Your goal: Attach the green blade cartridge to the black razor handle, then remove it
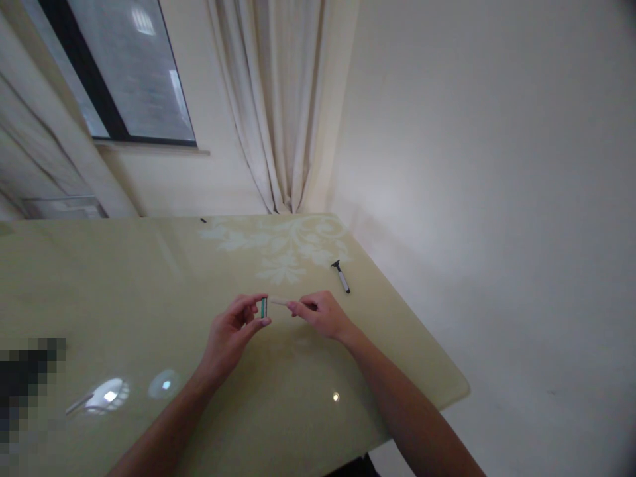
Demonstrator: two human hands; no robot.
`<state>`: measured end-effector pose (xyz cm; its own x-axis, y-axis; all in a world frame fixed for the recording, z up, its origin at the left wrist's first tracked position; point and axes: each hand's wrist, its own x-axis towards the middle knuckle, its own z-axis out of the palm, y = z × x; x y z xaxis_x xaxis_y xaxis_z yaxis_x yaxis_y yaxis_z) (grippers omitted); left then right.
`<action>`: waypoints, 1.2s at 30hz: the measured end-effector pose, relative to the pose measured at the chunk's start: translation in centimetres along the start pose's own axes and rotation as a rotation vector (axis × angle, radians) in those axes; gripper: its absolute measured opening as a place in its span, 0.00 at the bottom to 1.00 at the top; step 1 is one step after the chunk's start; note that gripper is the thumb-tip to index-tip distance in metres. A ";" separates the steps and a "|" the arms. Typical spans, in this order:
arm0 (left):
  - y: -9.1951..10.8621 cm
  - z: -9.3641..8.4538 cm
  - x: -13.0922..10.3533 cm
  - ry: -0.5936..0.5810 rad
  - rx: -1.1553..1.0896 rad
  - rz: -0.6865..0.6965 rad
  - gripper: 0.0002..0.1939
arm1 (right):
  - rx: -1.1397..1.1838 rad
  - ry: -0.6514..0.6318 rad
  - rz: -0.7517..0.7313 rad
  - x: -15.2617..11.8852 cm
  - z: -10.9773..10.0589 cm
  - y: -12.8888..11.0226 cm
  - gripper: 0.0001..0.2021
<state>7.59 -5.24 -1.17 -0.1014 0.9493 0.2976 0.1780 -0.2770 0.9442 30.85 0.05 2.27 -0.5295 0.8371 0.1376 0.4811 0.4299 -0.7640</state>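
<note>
My left hand (233,331) pinches a razor cartridge (264,307), a small upright rectangle with a green strip and dark edge, between thumb and index finger. Just to its right, my right hand (320,313) is closed on the end of a thin pale stick (279,301). The stick's free tip points left at the cartridge; whether they touch I cannot tell. Beyond my right hand, a razor (342,277) with a grey and black handle lies on the table, its head facing away from me.
The glossy cream table (432,371) has a white floral pattern and a rounded right corner. A small black piece (203,220) lies at its far edge. At lower left is a thin stick-like item (79,403) beside a light reflection. Wall, curtains (278,132) and window stand behind.
</note>
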 end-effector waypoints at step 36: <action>0.9 -0.1 0.1 0.031 0.080 0.056 0.20 | 0.025 -0.035 0.012 0.1 0.0 0.1 0.30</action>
<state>7.67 -5.44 -0.32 -0.1188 0.9272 0.3553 0.2614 -0.3160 0.9120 30.88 0.16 2.20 -0.5476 0.8300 0.1065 0.4707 0.4108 -0.7808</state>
